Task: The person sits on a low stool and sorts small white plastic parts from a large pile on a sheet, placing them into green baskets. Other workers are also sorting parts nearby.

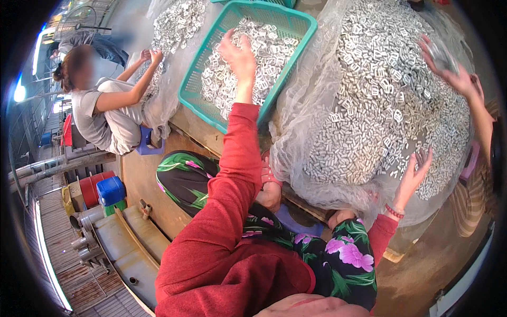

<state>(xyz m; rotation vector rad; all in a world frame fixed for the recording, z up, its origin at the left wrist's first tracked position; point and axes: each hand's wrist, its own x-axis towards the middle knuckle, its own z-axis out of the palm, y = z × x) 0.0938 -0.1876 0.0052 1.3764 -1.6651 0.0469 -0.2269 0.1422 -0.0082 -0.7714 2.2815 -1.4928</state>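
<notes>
Workshop floor (pixel 417 280) | left hand (pixel 241 57), right hand (pixel 411 183): fingers apart | under left: basket (pixel 287 72) of buckles (pixel 272 55) | under right: pellets (pixel 338 153), netting (pixel 296 121) presumably checking scatter

Well left of the left fingers (pixel 245 44) glows a lamp (pixel 19 94). Lower left of them stands a blue stool (pixel 144 139); farther off the same way, red drum (pixel 94 188), blue jug (pixel 111 191) and tan tank (pixel 151 239).

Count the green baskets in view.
2: one basket below the left hand, holding silvery pieces; a second basket, cut off at the top edge. Others may be hidden.
</notes>
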